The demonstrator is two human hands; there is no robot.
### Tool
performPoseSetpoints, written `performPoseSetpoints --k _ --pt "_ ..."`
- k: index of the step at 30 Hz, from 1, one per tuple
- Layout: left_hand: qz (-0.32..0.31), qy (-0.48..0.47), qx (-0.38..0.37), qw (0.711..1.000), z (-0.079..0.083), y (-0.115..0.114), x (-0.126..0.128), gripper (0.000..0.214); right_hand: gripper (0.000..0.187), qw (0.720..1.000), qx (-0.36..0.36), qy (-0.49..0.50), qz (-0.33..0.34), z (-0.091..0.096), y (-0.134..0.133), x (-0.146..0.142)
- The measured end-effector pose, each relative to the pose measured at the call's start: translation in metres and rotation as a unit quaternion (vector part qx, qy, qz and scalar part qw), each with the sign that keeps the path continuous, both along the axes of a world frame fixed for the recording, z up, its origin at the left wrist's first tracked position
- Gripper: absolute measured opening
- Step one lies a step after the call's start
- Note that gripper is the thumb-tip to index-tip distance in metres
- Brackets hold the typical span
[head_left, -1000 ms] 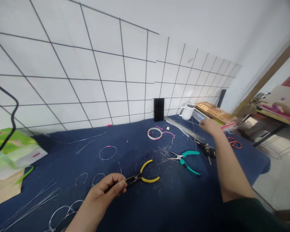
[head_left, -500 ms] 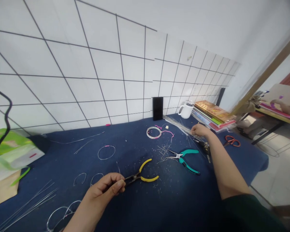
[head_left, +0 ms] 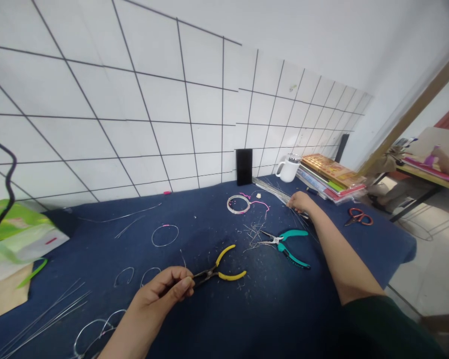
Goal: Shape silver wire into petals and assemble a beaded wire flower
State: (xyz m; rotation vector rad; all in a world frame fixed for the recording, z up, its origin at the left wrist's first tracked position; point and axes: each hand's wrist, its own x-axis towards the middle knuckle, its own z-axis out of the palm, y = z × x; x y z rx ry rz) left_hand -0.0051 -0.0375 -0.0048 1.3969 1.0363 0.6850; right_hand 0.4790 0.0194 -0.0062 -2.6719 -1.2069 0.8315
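Observation:
My left hand is closed in a pinch, with a thin wire rising beside its fingertips. Just past those fingers lie yellow-handled pliers, handles spread; the hand covers their jaw tips. My right hand reaches to the far right, its fingers pinched at the bundle of straight metal wires. Left of that arm rest teal-handled long-nose pliers, jaws beside scattered wire offcuts. A wire ring with a pink mark lies flat on the dark blue cloth.
Behind the right hand stand a white mug and a stack of books. Orange-handled scissors lie to the right. A pale coil with pink thread sits mid-table. More straight wires and a green bag are at left.
My right hand has shifted left along the wire bundle. A dark and gold object below that wrist is no longer visible. My left hand stays almost still.

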Motion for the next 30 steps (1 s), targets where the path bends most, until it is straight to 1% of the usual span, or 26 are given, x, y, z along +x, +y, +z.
performPoseSetpoints --k 5,11,17,19,21,24,26,29,30 --pt "-0.014 0.004 0.004 1.0 -0.004 0.001 -0.002 0.022 0.03 1.0 0.009 0.008 -0.018 0.0 0.003 -0.005" --pt "-0.016 0.002 0.003 1.0 -0.004 0.001 -0.002 0.02 0.031 0.997 0.054 0.038 -0.027 0.011 -0.006 -0.001" --pt "-0.008 -0.004 0.011 1.0 -0.006 0.004 -0.005 0.019 0.028 0.987 0.134 0.082 -0.029 0.023 -0.02 0.004" --pt "0.003 -0.012 0.011 1.0 -0.004 0.005 -0.007 0.018 0.027 0.98 0.168 0.101 -0.021 0.03 -0.025 0.001" --pt "0.022 -0.024 0.019 0.999 0.003 0.007 -0.009 0.018 0.025 0.971 0.206 0.122 -0.002 0.04 -0.031 -0.004" --pt "0.06 -0.052 0.042 0.996 0.015 0.013 -0.017 0.017 0.024 0.951 0.265 0.156 0.04 0.06 -0.037 -0.022" --pt "0.092 -0.077 0.058 0.991 0.022 0.019 -0.024 0.017 0.023 0.932 0.309 0.176 0.075 0.074 -0.039 -0.043" --pt "0.131 -0.107 0.082 0.982 0.028 0.029 -0.037 0.016 0.02 0.902 0.359 0.202 0.128 0.089 -0.036 -0.094" --pt "0.145 -0.118 0.092 0.978 0.028 0.033 -0.04 0.016 0.02 0.882 0.388 0.216 0.157 0.092 -0.034 -0.117"
